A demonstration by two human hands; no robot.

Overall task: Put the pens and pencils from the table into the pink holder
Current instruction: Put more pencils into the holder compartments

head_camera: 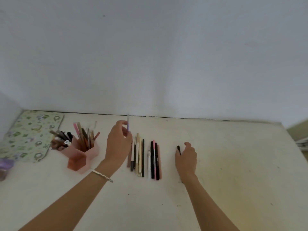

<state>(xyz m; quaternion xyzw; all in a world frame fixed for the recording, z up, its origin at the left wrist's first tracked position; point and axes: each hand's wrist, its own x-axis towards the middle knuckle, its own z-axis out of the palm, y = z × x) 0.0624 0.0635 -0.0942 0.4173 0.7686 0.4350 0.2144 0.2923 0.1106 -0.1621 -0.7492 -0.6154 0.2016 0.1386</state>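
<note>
Purple pen point(128, 125) held upright, tip-end blurred, by left hand point(118, 144); black pen point(178, 150) gripped by right hand point(187, 156) on surface point(233, 164), long axis pointed away; pink holder point(83, 155) at left.

Two bare forearms, no sleeves; thin silver bracelet point(103, 176) around the left wrist

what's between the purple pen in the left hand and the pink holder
Nothing visible. The left hand holds the purple pen up off the table, and only bare table separates it from the pink holder, whose compartments already hold pens.
</note>
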